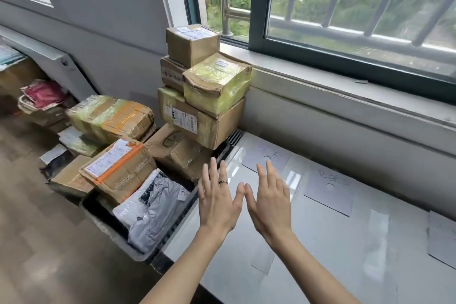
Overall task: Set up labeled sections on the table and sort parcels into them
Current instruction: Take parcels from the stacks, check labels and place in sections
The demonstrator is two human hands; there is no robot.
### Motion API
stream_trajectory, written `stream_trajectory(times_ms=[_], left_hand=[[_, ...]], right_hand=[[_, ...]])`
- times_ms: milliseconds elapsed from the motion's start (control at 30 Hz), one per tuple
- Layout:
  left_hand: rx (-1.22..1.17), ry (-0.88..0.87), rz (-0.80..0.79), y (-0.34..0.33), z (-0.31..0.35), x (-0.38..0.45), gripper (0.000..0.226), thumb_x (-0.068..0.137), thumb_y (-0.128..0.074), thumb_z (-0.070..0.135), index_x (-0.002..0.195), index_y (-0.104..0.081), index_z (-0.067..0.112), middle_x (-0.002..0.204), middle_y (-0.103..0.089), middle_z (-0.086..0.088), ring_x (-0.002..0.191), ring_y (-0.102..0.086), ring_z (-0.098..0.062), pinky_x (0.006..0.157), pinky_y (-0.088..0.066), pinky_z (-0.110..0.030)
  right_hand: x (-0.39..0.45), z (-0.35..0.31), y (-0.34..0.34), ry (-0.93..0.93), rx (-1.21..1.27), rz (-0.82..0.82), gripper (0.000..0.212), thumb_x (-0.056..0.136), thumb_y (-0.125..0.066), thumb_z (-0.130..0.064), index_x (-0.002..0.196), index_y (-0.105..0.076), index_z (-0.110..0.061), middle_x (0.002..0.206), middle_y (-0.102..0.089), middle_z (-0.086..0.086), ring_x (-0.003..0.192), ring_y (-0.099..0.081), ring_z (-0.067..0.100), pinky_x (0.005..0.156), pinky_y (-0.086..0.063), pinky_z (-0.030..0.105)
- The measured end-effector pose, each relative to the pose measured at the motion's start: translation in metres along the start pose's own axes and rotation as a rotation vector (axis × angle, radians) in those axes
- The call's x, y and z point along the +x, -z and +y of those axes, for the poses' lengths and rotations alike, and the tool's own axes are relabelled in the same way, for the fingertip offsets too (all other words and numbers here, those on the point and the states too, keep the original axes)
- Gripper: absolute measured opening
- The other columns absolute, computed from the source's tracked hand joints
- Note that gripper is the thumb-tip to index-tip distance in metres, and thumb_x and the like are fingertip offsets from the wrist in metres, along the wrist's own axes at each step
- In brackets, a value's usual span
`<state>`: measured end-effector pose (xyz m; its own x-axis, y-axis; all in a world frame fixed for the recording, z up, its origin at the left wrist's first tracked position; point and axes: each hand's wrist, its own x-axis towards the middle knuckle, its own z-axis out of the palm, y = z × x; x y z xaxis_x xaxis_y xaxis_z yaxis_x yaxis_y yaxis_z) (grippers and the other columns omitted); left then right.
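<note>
Cardboard and tape dominate the pile of parcels [138,145] waiting beyond the fingertips of a person's left hand [218,201], where a yellow-taped box [217,81] sits high on the stack, well apart from both hands. Both hands hover empty over the white table [320,242], fingers straight and loosely spread, thumbs nearly touching; the right hand [270,201] points toward a grey label sheet [269,159] lying just past its fingertips, its handwriting too blurred to read. The boxes look stiff and probably light enough to lift by opposite side faces, though the glossy tape may slip. A grey plastic mailer [153,207] left of the left hand's fingers looks soft and is best pinched at an edge.
</note>
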<state>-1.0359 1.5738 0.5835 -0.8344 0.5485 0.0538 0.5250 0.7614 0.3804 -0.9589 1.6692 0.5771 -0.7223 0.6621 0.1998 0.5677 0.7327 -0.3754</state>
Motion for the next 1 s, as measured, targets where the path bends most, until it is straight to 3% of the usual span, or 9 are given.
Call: stream_trajectory(times_ms=[133, 500, 1000], left_hand=[[0.001, -0.052, -0.031, 0.006, -0.042, 0.03, 0.076, 0.095, -0.022, 0.057, 0.157, -0.011, 0.014, 0.165, 0.001, -0.006, 0.151, 0.005, -0.024, 0.12, -0.005, -0.043], [-0.022, -0.143, -0.098, 0.038, -0.101, 0.082, 0.084, 0.088, -0.007, 0.063, 0.157, -0.006, 0.016, 0.165, 0.006, -0.005, 0.151, 0.01, -0.022, 0.12, 0.002, -0.04], [0.011, -0.067, -0.101, 0.066, -0.177, 0.103, 0.084, 0.088, -0.011, 0.062, 0.157, -0.004, 0.015, 0.165, 0.005, -0.005, 0.151, 0.008, -0.02, 0.12, -0.001, -0.04]], right_hand=[[0.013, -0.042, -0.025, -0.07, -0.024, 0.023, 0.057, 0.095, -0.036, -0.047, 0.14, -0.045, -0.014, 0.151, -0.042, 0.011, 0.136, -0.041, 0.026, 0.105, -0.038, 0.04], [0.042, -0.115, -0.049, -0.174, -0.069, 0.062, 0.057, 0.093, -0.035, -0.044, 0.139, -0.05, -0.012, 0.148, -0.046, 0.012, 0.133, -0.046, 0.026, 0.103, -0.037, 0.036], [0.056, -0.188, -0.094, -0.149, 0.004, -0.007, 0.059, 0.092, -0.034, -0.042, 0.139, -0.051, -0.011, 0.148, -0.046, 0.013, 0.13, -0.051, 0.028, 0.102, -0.045, 0.04]])
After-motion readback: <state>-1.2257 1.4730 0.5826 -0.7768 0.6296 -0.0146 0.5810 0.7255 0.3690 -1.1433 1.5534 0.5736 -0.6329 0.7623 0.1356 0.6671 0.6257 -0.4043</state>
